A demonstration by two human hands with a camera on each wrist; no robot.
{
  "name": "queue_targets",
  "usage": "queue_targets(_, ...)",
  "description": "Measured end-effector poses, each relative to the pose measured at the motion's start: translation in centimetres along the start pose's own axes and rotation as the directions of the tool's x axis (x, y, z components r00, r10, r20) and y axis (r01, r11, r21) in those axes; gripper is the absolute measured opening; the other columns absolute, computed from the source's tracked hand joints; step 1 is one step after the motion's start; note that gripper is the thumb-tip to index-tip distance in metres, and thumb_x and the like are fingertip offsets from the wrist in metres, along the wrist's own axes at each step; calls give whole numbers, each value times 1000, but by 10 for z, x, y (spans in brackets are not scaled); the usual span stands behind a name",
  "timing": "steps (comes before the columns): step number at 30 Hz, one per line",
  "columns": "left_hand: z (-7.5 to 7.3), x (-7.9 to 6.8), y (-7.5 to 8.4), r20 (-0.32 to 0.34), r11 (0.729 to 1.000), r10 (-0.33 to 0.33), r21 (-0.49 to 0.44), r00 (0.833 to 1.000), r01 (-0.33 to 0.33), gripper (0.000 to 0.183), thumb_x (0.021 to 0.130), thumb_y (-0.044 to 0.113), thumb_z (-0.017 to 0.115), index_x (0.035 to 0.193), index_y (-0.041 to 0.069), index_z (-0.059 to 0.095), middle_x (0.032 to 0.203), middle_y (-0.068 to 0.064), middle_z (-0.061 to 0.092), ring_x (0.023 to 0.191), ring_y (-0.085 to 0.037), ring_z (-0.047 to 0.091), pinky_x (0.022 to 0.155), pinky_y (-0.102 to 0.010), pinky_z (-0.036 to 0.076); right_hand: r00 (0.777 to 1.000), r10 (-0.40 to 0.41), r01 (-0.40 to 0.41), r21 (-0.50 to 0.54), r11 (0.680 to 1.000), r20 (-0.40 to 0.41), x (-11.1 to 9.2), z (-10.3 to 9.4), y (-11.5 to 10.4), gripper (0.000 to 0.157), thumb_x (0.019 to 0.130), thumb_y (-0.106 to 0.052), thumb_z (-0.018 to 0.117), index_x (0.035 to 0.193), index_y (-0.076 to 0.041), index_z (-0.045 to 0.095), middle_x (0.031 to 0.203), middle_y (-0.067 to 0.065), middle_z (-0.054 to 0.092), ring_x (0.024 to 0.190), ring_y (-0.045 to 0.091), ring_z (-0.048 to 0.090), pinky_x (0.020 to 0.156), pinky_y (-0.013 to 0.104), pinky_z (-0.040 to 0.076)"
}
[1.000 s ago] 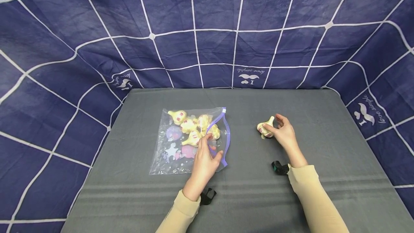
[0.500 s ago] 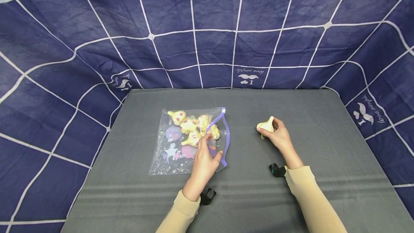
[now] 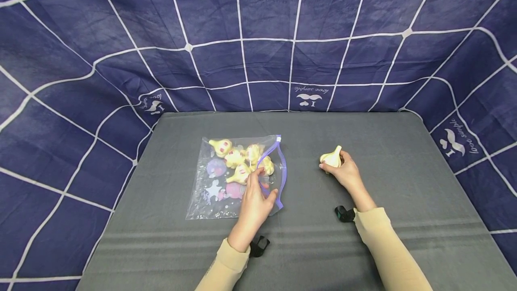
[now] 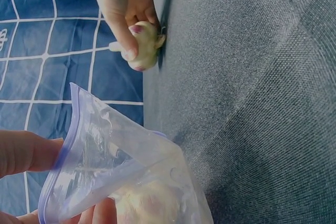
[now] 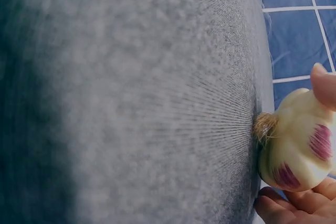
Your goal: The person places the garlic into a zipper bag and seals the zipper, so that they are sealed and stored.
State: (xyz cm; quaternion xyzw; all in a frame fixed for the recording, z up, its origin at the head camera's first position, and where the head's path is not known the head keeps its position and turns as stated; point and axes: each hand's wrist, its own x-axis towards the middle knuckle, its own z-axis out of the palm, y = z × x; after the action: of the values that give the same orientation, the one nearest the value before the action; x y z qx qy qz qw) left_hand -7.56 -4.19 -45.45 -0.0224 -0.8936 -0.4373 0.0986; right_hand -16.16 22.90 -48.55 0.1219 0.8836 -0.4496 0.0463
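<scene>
My right hand (image 3: 348, 174) grips a garlic bulb (image 3: 333, 158) between thumb and fingers, on the right half of the table. Its stem points up and away, and in the right wrist view the bulb (image 5: 296, 145) shows purple streaks and a tuft of dry roots close to the grey cloth. My left hand (image 3: 257, 199) holds the mouth of a clear zip bag (image 3: 202, 208), whose purple zip edge (image 3: 284, 169) gapes toward the right. Several garlic bulbs (image 3: 235, 158) lie inside the bag. The left wrist view shows thumb and fingers at the zip edge, partly seen through plastic.
A grey cloth (image 3: 307, 246) covers the table, with folds across its front. Blue white-lined fabric (image 3: 266, 17) rises behind and along both sides. A black strap (image 3: 259, 246) is on the left wrist, another black strap (image 3: 344, 213) on the right.
My right hand has shifted slightly left and its fingers have settled further around the garlic bulb, which has turned a little. The left hand and the bag stay in place.
</scene>
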Motion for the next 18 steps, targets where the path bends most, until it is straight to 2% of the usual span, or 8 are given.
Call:
queue_targets(5, -1, 0, 1, 1, 1000, 8, -5, 1000, -8, 67, 78, 8, 78, 135, 6, 45, 121, -14, 57, 75, -17, 60, 65, -29, 47, 1000, -23, 22, -49, 999, -18, 0, 1, 2, 77, 85, -34, 74, 141, 6, 40, 125, 26, 55, 108, 36, 53, 94, 47, 42)
queue_targets(18, -3, 0, 1, 21, 1000, 3, 4, 1000, -3, 66, 79, 9, 77, 136, 5, 44, 116, -14, 58, 71, -14, 58, 64, -26, 45, 999, -29, 28, -32, 999, -16, -2, -1, 0, 78, 85, -35, 75, 142, 5, 39, 127, 25, 54, 108, 35, 53, 92, 46, 42)
